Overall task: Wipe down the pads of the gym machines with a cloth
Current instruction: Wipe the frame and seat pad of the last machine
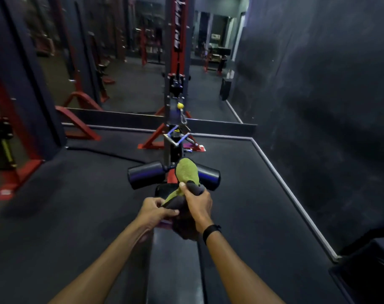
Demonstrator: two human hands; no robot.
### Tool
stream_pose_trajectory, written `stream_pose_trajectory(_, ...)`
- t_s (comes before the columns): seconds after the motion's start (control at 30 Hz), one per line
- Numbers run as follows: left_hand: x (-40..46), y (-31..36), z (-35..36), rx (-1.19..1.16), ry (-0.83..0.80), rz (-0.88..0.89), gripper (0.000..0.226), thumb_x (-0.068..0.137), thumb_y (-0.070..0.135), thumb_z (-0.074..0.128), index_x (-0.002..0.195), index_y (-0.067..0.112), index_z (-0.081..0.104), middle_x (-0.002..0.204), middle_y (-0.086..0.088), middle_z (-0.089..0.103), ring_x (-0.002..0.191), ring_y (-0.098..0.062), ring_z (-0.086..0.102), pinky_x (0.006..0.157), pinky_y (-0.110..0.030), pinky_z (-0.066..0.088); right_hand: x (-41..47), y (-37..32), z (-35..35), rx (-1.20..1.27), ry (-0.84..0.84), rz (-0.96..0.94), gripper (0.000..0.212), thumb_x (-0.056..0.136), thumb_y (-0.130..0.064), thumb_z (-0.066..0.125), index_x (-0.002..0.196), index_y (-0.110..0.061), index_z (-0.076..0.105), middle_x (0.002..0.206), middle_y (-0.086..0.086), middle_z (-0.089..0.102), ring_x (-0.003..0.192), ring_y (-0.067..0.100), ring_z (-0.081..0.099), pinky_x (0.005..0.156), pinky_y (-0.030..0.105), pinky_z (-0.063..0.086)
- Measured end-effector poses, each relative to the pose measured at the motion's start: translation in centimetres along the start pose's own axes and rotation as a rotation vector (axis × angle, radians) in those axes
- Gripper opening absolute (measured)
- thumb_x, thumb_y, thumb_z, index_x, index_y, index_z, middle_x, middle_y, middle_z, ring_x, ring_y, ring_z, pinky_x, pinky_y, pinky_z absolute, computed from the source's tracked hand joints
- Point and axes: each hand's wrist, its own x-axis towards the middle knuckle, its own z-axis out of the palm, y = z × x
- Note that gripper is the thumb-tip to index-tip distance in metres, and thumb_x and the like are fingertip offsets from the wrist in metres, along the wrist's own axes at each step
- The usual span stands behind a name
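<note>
Over the long black vinyl bench pad, smooth and faintly glossy, running straight away from the camera: both bare forearms stretched out, hands meeting above its far end. Between them, bunched and lifted clear of the pad, a two-toned terry cloth, fuzzy lime-green on one face and dark grey on the other, its green end standing up in a rounded leaf shape. Left hand, knuckles up, thumb and fingers pinched on the lower grey edge of the cloth. Right hand, set a little higher and farther forward, fingers curled round the gathered middle, thumb pressed on the green fold. On the right wrist, a slim black band, matte and snug.

Just beyond the hands, two black cylindrical foam roller pads, smooth-skinned with a bluish sheen, sticking out left and right of a red steel post; right roller partly hidden behind the cloth. Farther on, a tall red and black steel cable tower with white lettering too blurred to read, a chrome close-grip handle hanging at its foot, a small yellow knob above that. Underfoot, dark rubbery gym flooring, dull and finely textured, edged by a pale grey skirting strip along a rough dark wall on the right. Off to the left, red steel machine frames, angular and painted.
</note>
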Motion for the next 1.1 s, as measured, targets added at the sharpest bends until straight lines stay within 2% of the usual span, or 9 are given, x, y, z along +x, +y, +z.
stream_pose_trajectory(0.07, -2.0, 0.8, -4.6, -0.025, 0.108, 0.087, 0.022, 0.072, -0.014, 0.077, 0.086, 0.000, 0.066, 0.072, -0.010, 0.067, 0.059, -0.018, 0.064, 0.048, -0.026, 0.052, -2.6, -2.0, 2.6, 0.064, -0.159, 0.014, 0.045, 0.073, -0.063, 0.079, 0.090, -0.023, 0.069, 0.095, -0.005, 0.072, 0.089, 0.011, 0.066, 0.081, 0.028, 0.055)
stream_pose_trajectory(0.2, -6.0, 3.0, -16.9, 0.032, 0.267, 0.253, 0.039, 0.051, 0.005, 0.074, 0.090, 0.002, 0.072, 0.074, -0.008, 0.067, 0.068, -0.018, 0.058, 0.065, -0.034, 0.049, -9.4, -6.5, 9.8, -0.011, -0.544, 0.109, 0.070, 0.071, -0.081, 0.065, 0.114, -0.026, 0.062, 0.116, -0.001, 0.069, 0.100, 0.020, 0.068, 0.080, 0.043, 0.061)
stream_pose_trajectory(0.33, -10.4, 5.0, -30.3, 0.257, 0.339, 0.391, 0.033, 0.051, 0.009, 0.066, 0.080, 0.021, 0.077, 0.080, -0.007, 0.075, 0.074, -0.015, 0.062, 0.067, -0.036, 0.053, -15.5, -12.4, 17.7, -0.275, -0.794, -0.089, 0.087, 0.071, -0.090, 0.045, 0.122, -0.023, 0.063, 0.108, -0.003, 0.069, 0.094, 0.023, 0.070, 0.067, 0.035, 0.056)
stream_pose_trajectory(0.47, -16.4, 6.8, -41.0, 0.386, 0.378, 0.427, 0.041, 0.066, -0.014, 0.065, 0.072, 0.025, 0.075, 0.067, 0.013, 0.071, 0.072, -0.006, 0.062, 0.064, -0.020, 0.048, -20.5, -18.3, 27.0, -0.370, -0.860, -0.457, 0.099, 0.071, -0.071, 0.075, 0.149, -0.020, 0.041, 0.137, 0.003, 0.055, 0.121, 0.019, 0.057, 0.096, 0.033, 0.051)
stream_pose_trajectory(0.57, -20.2, 7.6, -46.5, 0.370, 0.385, 0.458, 0.032, 0.069, -0.020, 0.064, 0.080, 0.007, 0.077, 0.078, -0.004, 0.074, 0.073, -0.008, 0.064, 0.066, -0.019, 0.050, -23.8, -21.5, 32.9, -0.354, -0.997, -0.620, 0.112, 0.052, -0.073, 0.086, 0.146, -0.028, 0.046, 0.140, 0.000, 0.057, 0.127, 0.017, 0.056, 0.104, 0.039, 0.051)
stream_pose_trajectory(0.77, -27.6, 8.2, -57.8, 0.275, 0.550, 0.467, 0.035, 0.054, 0.003, 0.064, 0.086, -0.007, 0.075, 0.083, -0.015, 0.073, 0.073, -0.013, 0.064, 0.069, -0.024, 0.051, -31.2, -26.1, 43.6, -0.200, -1.213, -0.789, 0.070, 0.068, -0.035, 0.091, 0.127, -0.016, 0.058, 0.124, 0.003, 0.068, 0.112, 0.019, 0.066, 0.097, 0.048, 0.055)
stream_pose_trajectory(0.83, -29.2, 7.9, -60.8, 0.254, 0.614, 0.464, 0.029, 0.060, -0.004, 0.065, 0.087, -0.008, 0.074, 0.080, -0.013, 0.072, 0.071, -0.010, 0.064, 0.065, -0.020, 0.051, -32.5, -27.2, 46.5, -0.168, -1.296, -0.780, 0.063, 0.072, -0.023, 0.091, 0.122, -0.012, 0.055, 0.122, 0.010, 0.066, 0.109, 0.027, 0.067, 0.094, 0.050, 0.056)
stream_pose_trajectory(1.0, -31.4, 7.2, -67.5, 0.258, 0.726, 0.429, 0.025, 0.070, -0.022, 0.055, 0.087, -0.012, 0.071, 0.075, -0.008, 0.069, 0.067, -0.008, 0.062, 0.057, -0.018, 0.048, -34.4, -30.3, 53.0, -0.136, -1.439, -0.761, 0.042, 0.078, -0.004, 0.084, 0.108, 0.000, 0.055, 0.108, 0.011, 0.066, 0.095, 0.022, 0.066, 0.068, 0.023, 0.057)
stream_pose_trajectory(1.1, -31.2, 7.7, -70.6, 0.296, 0.754, 0.427, 0.026, 0.073, -0.020, 0.053, 0.090, -0.011, 0.071, 0.071, -0.001, 0.071, 0.068, -0.004, 0.064, 0.058, -0.015, 0.049, -35.2, -32.0, 56.5, -0.152, -1.559, -0.731, 0.042, 0.082, -0.001, 0.079, 0.121, 0.003, 0.061, 0.116, 0.015, 0.069, 0.103, 0.025, 0.068, 0.080, 0.027, 0.059)
